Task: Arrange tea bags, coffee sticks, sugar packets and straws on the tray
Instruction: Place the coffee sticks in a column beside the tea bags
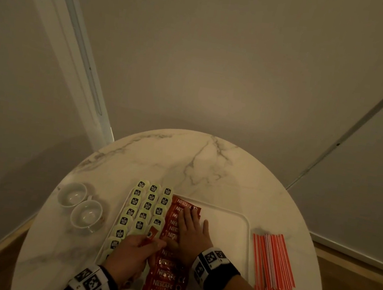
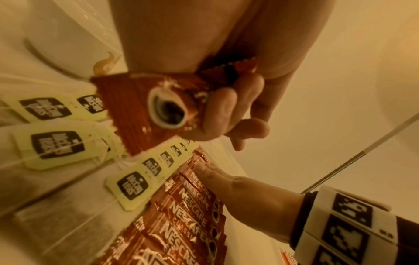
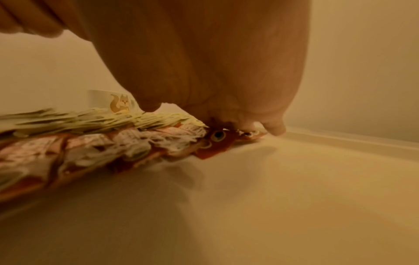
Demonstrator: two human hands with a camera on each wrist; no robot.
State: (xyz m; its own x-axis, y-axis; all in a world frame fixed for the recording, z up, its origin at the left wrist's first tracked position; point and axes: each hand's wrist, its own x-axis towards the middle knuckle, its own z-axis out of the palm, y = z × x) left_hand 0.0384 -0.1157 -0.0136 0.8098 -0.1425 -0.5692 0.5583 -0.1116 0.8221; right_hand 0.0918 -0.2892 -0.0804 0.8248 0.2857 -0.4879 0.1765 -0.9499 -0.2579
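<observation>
— What did the head view show at lower centre?

— The right hand (image 1: pixel 189 233) lay flat, fingers spread, pressing the row of coffee sticks (image 1: pixel 167 276) on the white tray (image 1: pixel 235 229); the left hand (image 1: pixel 131 257) pinched spare sticks (image 1: pixel 149 236) beside the tea bags (image 1: pixel 144 208).

— And the straws (image 1: pixel 275 262)?

— Off-tray, lower right on the surface (image 1: pixel 183 163). Judged best: hold the row down, slide each stick in overlapping evenly

Red coffee sticks (image 1: pixel 168 274) (white lettering); pale green tea bags (image 1: pixel 145 208); red-white striped straws (image 1: pixel 274 264); grey-veined marble table (image 1: pixel 197 165).
</observation>
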